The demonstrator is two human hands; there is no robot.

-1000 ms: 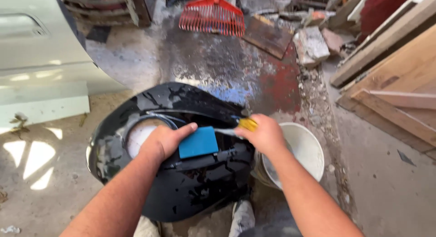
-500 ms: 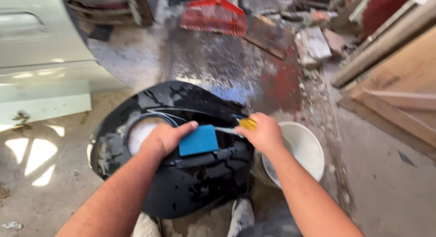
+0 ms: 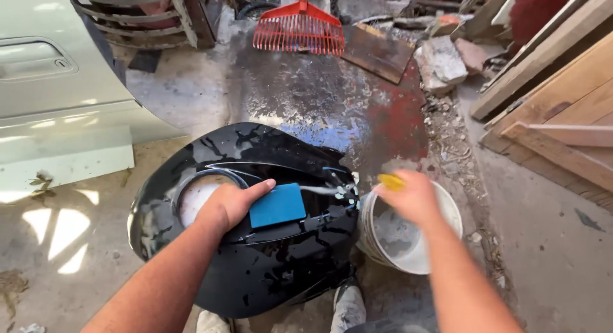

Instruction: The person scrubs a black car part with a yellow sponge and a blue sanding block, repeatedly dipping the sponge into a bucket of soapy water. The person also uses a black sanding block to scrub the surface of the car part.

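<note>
At centre frame, the left hand (image 3: 231, 204) pressed a blue block (image 3: 277, 205) flat onto the wet black panel (image 3: 268, 269), fingers curled over its edge. The right hand (image 3: 412, 196), blurred, gripped a yellow sponge (image 3: 391, 181) above the white bucket (image 3: 447, 205) right of the panel, water trailing toward the block.

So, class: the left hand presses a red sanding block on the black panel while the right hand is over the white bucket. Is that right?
Not quite. In the head view the block under the left hand is blue, not red; the rest stands.
</note>
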